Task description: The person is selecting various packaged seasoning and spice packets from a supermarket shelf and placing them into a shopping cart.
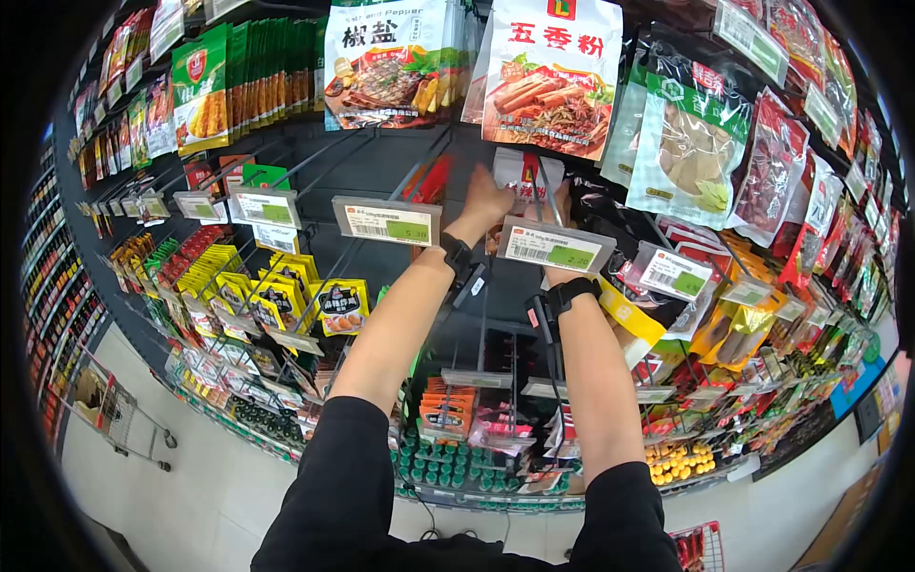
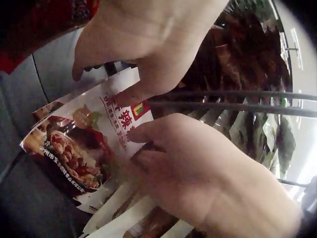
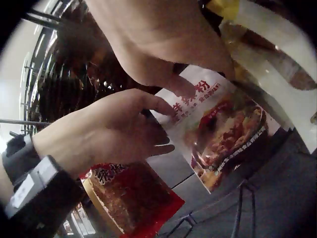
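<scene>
A white seasoning packet (image 1: 522, 172) with red lettering and a food picture sits at a peg behind the price tags. My left hand (image 1: 484, 198) pinches its upper edge from the left, thumb across the printed front in the left wrist view. From the other side my right hand (image 3: 163, 39) holds the same packet (image 3: 225, 124), its thumb also on the front. Other packets stand close behind it in the left wrist view. In the right wrist view a red packet (image 3: 133, 198) hangs beside my left hand (image 3: 104, 124).
Large packets (image 1: 553, 86) hang just above my hands. Price tags (image 1: 556, 248) on metal pegs stick out in front, around my forearms. Yellow packets (image 1: 343, 307) hang lower left, leaf-filled bags (image 1: 691, 143) to the right. A shopping cart (image 1: 119, 415) stands on the floor at left.
</scene>
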Demonstrator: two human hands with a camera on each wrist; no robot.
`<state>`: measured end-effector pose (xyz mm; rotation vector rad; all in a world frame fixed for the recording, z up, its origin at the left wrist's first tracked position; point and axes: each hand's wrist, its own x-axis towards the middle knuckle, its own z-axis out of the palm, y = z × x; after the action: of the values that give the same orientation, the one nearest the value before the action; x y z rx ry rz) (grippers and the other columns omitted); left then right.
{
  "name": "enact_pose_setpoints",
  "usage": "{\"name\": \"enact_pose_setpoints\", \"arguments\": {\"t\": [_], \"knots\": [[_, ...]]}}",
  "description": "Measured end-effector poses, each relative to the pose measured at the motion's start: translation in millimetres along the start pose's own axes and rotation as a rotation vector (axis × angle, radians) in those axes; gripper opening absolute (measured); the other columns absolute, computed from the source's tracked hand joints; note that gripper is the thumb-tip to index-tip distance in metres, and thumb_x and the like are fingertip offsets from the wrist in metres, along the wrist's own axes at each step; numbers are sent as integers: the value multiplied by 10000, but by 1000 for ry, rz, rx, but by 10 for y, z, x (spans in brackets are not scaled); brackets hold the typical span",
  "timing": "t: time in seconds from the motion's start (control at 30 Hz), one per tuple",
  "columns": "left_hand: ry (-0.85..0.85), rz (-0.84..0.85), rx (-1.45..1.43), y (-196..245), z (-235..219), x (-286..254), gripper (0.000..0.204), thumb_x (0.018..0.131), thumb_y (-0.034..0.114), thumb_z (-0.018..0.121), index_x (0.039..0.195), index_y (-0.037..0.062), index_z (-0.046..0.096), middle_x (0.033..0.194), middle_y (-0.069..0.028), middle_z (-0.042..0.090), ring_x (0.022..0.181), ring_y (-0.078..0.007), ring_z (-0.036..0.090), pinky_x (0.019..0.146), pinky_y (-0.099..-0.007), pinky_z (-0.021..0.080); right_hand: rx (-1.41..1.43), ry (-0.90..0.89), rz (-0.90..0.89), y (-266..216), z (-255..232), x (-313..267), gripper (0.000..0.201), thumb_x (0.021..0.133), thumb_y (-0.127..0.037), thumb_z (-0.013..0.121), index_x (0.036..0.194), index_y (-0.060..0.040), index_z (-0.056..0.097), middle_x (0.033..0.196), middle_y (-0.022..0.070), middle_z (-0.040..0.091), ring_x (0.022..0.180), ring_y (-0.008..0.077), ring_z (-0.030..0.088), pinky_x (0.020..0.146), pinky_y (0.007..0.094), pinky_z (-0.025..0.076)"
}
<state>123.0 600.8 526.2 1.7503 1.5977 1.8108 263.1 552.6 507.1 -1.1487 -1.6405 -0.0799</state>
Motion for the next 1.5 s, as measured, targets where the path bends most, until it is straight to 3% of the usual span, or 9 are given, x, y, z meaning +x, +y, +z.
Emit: {"name": "enact_pose_setpoints", "arguments": {"t": [0.1,0.2,0.3,0.4,0.6,1.0,1.2,1.3,1.5], "knots": [[-188,-82,-70,94,-165,35,585,713,184,676,1148,-145,467,1186,-349,535,1147,-425,533,947,-427,448,26,20,10,76,77,18,868,772,-245,686,1407,95,201,1400,326,338,1335,418,322,1101,425,279],[-199,64,-187,-77,-56,150,525,708,185,658,1094,-137,508,1087,-343,588,1065,-426,585,909,-437,470,62,11,28,79,130,39,861,778,-246,681,1409,90,202,1401,325,337,1335,417,321,1101,425,278],[-218,81,-149,-36,-72,146,581,751,210,655,1219,-75,464,1143,-283,596,1073,-359,607,881,-398,488,91,4,45,86,147,76,853,783,-247,676,1411,85,202,1402,323,336,1336,416,321,1101,425,277],[-264,-5,-109,71,-146,122,554,743,194,653,1194,-81,486,1107,-307,603,1054,-395,611,863,-419,496,117,-9,59,91,155,110,846,789,-247,671,1413,81,203,1403,322,335,1337,415,320,1101,425,277],[-63,75,3,42,-13,-4,561,746,129,674,1211,-63,426,1127,-282,556,1047,-444,565,871,-478,479,172,-27,94,103,174,143,832,800,-249,661,1417,71,204,1406,319,332,1338,412,319,1102,425,275],[-144,2,-13,210,-97,-173,521,763,109,658,1190,-24,389,1113,-282,580,1033,-437,576,849,-474,484,293,-53,163,110,239,219,803,822,-252,641,1425,52,207,1411,313,328,1340,407,317,1102,424,272],[-130,2,-249,216,-90,-188,535,760,142,703,1166,1,383,1017,-276,630,973,-389,640,825,-419,504,344,-68,204,147,263,272,789,833,-254,631,1428,43,208,1413,310,326,1342,405,316,1102,424,270],[-120,62,-414,33,84,-96,520,749,156,723,1159,-12,449,988,-242,648,955,-354,657,816,-389,507,367,-77,225,164,258,318,781,838,-255,626,1430,38,209,1415,308,325,1342,403,316,1102,424,270],[-376,-81,-488,-29,71,-20,435,740,184,724,1095,-39,609,1114,-260,602,1009,-371,624,861,-376,494,360,-83,225,189,233,296,764,849,-255,612,1434,29,210,1416,306,324,1342,403,317,1099,427,273]]}}
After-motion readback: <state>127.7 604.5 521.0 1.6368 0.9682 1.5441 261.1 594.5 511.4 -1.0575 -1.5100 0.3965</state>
